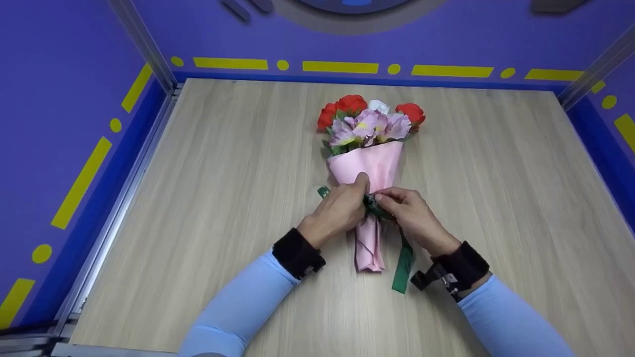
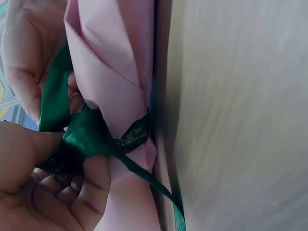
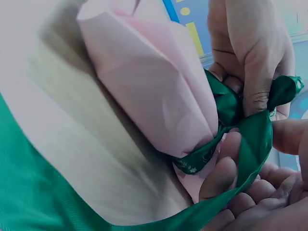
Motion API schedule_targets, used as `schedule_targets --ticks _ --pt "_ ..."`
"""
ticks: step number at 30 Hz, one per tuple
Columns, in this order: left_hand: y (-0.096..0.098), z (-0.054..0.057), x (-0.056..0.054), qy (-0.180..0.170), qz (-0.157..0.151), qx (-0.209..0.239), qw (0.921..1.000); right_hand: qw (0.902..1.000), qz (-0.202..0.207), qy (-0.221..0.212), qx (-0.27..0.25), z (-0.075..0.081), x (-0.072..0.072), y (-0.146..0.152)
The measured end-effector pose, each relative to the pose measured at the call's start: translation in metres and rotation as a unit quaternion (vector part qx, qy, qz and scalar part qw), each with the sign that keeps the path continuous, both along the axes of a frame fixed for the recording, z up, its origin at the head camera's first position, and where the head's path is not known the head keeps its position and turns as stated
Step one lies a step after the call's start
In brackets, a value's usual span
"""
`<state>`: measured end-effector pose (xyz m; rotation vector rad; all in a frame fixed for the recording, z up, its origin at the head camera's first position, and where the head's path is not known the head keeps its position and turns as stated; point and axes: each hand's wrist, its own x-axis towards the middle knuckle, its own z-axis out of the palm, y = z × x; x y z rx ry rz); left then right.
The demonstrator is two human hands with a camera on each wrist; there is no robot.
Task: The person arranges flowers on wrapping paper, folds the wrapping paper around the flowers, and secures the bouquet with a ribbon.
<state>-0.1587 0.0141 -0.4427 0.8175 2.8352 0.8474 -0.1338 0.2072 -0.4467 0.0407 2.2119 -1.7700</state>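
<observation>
A bouquet wrapped in pink paper (image 1: 364, 166) lies on the table, its red, white and lilac flowers (image 1: 367, 124) pointing away from me. A green ribbon (image 2: 86, 137) with pale print circles the narrow waist of the wrap and is looped at the front. My left hand (image 1: 342, 203) pinches the ribbon between thumb and fingers at the left of the waist. From the right, my right hand (image 1: 412, 213) pinches another part of the ribbon close by. One ribbon tail hangs toward me on the right; a short end shows left of my left hand.
The wooden table (image 1: 223, 163) reaches back to a blue-purple wall (image 1: 238, 39) with yellow marks. Metal frame posts (image 1: 144, 39) stand at the corners. Black straps with cameras (image 1: 297, 253) sit on both wrists, above light blue sleeves (image 1: 233, 302).
</observation>
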Motion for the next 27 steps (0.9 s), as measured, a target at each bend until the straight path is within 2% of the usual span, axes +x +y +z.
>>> schedule_targets --ticks 3,12,16,22,27 --pt "-0.002 0.0 -0.001 -0.013 -0.005 0.007 0.9999 0.9998 -0.004 0.0 -0.019 -0.001 0.0 0.0" --pt "-0.016 0.002 -0.003 -0.068 -0.028 0.047 0.9962 0.9968 -0.054 -0.022 -0.054 -0.004 -0.003 0.0" --pt "-0.017 0.0 -0.001 -0.082 -0.016 0.057 0.9948 0.9959 -0.066 -0.025 -0.057 -0.005 -0.005 0.002" --pt "-0.014 -0.005 0.005 -0.056 0.029 0.077 0.995 0.9945 -0.069 -0.025 -0.074 -0.005 -0.005 0.003" --pt "-0.014 -0.009 0.006 -0.04 0.046 0.1 0.9931 0.9917 -0.086 -0.037 -0.089 -0.004 -0.005 0.003"
